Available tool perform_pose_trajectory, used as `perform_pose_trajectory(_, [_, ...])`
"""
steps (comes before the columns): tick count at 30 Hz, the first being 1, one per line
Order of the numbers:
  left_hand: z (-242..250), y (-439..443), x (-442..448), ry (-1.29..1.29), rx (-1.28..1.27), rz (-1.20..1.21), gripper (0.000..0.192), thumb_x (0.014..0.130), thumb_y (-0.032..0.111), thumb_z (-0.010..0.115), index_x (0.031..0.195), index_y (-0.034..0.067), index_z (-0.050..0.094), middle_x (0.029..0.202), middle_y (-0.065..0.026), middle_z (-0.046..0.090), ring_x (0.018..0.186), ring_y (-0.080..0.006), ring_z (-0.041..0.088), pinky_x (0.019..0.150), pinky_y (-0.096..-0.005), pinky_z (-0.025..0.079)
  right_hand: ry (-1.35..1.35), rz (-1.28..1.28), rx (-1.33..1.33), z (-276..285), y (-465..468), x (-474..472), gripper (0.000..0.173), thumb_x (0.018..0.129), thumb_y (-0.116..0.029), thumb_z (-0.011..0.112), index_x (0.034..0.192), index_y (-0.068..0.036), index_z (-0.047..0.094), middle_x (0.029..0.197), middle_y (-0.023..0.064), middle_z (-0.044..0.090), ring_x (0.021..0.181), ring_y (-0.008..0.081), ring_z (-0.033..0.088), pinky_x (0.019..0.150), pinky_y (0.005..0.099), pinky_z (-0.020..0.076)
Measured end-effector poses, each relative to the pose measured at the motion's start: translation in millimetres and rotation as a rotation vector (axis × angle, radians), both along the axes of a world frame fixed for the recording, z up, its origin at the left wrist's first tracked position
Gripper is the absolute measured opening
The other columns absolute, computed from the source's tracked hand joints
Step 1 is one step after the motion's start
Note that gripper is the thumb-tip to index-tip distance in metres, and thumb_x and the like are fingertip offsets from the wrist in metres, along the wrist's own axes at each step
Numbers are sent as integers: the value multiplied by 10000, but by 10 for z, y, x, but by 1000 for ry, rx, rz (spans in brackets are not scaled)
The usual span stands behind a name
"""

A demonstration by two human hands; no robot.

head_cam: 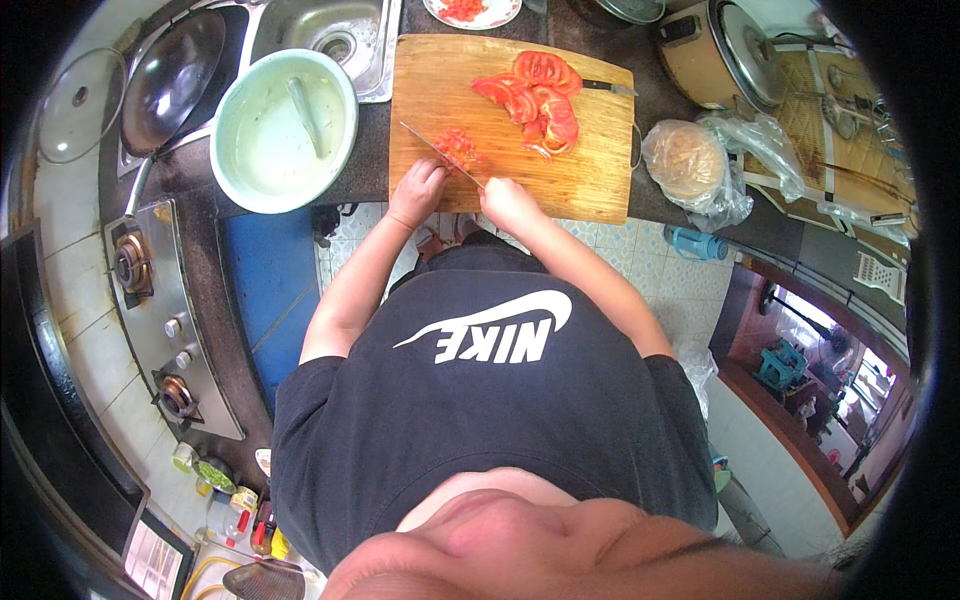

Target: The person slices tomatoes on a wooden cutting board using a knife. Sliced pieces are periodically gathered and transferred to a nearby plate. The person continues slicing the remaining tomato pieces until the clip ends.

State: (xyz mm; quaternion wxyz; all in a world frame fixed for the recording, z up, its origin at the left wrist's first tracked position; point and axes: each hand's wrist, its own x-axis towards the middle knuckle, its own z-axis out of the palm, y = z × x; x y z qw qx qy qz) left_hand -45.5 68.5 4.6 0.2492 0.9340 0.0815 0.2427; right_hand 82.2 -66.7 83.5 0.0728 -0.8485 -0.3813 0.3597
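A wooden cutting board (510, 184) lies on the dark counter before me. My right hand (510, 202) is closed around the handle of a kitchen knife (442, 153), whose blade points up and left across the board. Chopped tomato (459, 148) lies along the blade. My left hand (418, 189) rests near the board's left front part with its fingertips at the chopped tomato; whether it pinches a piece is hidden. Sliced tomatoes (553, 112) sit at the upper right of the board. A small knife with a black handle (600, 86) lies beside them.
A pale green basin (220, 142) with cloudy liquid and a spoon stands left of the board, by the steel sink (300, 26). Behind the board is a plate (491, 21) of chopped tomato. On the right are a plastic-wrapped bowl (684, 161) and a rice cooker (694, 64).
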Motion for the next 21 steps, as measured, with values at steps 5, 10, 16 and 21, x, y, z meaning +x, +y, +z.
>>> perform_pose_trajectory(5, [-33, -10, -9, -4, -6, 5, 153, 770, 95, 643, 889, 33, 571, 927, -124, 580, 862, -299, 566, 769, -374, 475, 50, -4, -10, -89, 205, 171, 398, 858, -328, 543, 893, 56, 644, 874, 282, 626, 857, 411, 625, 769, 471, 497])
perform_pose_trajectory(10, [40, -23, 22, -63, -13, 2, 166, 757, 95, 656, 892, 37, 578, 942, -130, 584, 880, -304, 574, 785, -381, 479, 148, 79, 94, -134, 283, 395, 393, 834, -339, 576, 873, 44, 657, 829, 292, 619, 863, 384, 633, 753, 444, 496])
perform_pose_trajectory(16, [136, -17, -5, -26, -37, -5, 189, 737, 96, 673, 890, 38, 578, 936, -128, 584, 873, -304, 576, 768, -386, 482, 145, -48, 225, -270, 300, 416, 381, 850, -334, 558, 874, 33, 659, 813, 297, 610, 818, 398, 630, 731, 458, 494])
perform_pose_trajectory(21, [87, -9, -112, -39, 2, 44, 191, 732, 103, 682, 880, 40, 578, 904, -121, 583, 846, -301, 576, 740, -376, 483, -20, 123, 112, 116, -43, 278, 322, 855, -281, 534, 829, 17, 651, 766, 250, 629, 755, 397, 633, 688, 474, 500])
